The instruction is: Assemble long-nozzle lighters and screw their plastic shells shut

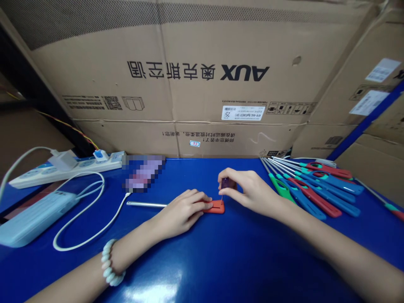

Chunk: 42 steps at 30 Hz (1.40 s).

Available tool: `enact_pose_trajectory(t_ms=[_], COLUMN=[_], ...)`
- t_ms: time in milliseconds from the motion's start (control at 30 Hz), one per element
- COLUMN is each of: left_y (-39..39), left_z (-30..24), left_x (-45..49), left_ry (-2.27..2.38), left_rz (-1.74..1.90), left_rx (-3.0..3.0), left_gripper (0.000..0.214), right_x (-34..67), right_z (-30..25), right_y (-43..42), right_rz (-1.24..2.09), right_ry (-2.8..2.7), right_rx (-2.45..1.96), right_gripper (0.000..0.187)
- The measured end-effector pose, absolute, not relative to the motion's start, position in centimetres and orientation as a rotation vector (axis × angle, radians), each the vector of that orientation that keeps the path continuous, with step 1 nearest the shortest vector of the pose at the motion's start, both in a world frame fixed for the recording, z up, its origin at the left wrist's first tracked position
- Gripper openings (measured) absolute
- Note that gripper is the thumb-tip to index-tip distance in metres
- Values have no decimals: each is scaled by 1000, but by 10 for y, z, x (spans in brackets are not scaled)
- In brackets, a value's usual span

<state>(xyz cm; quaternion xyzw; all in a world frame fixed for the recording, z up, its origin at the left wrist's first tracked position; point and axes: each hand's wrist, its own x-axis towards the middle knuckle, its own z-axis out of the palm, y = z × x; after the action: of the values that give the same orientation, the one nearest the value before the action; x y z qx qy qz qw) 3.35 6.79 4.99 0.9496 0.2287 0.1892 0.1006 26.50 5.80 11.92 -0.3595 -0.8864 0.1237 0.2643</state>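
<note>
A long-nosed lighter lies flat on the blue table (pixel 221 261), its red handle (pixel 217 206) at the centre and its metal tube (pixel 147 204) pointing left. My left hand (pixel 181 212) lies on the handle with the fingers pressed down on it, holding it still. My right hand (pixel 249 189) pinches a small purple-handled screwdriver (pixel 224 185) upright. Its thin tip touches the right end of the red handle.
A row of several red, blue and green lighters (pixel 311 185) lies at the right. A white power strip (pixel 63 166), a pale blue power bank (pixel 34 216) with a white cable (pixel 91 229) and a blurred device (pixel 143 172) sit at the left. Large cardboard boxes (pixel 195 75) wall the back.
</note>
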Motion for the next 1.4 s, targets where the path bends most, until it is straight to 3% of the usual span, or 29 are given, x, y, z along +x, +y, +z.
enact_pose_trajectory(t_ms=[233, 433, 600, 833, 1067, 1267, 1400], left_y=[69, 67, 66, 66, 66, 64, 63], left_z=[50, 55, 54, 51, 52, 50, 52], left_x=[34, 35, 34, 33, 34, 32, 29], left_ry=[659, 630, 607, 597, 573, 574, 670], left_rz=[557, 569, 527, 513, 540, 905, 1213], left_rx=[2803, 2832, 2829, 2828, 2882, 2896, 2841], left_gripper=[31, 40, 42, 44, 43, 29, 20], right_x=[269, 275, 275, 274, 271, 250, 232], right_z=[122, 118, 101, 72, 71, 81, 75], right_y=[58, 67, 74, 86, 85, 61, 43], right_rz=[305, 135, 159, -131, -89, 143, 124], right_ry=[-2212, -2188, -2293, -2665, -2806, -2642, -2703], right_rx=[-959, -956, -895, -987, -1052, -1118, -1180], right_gripper=[15, 4, 8, 22, 26, 13, 40])
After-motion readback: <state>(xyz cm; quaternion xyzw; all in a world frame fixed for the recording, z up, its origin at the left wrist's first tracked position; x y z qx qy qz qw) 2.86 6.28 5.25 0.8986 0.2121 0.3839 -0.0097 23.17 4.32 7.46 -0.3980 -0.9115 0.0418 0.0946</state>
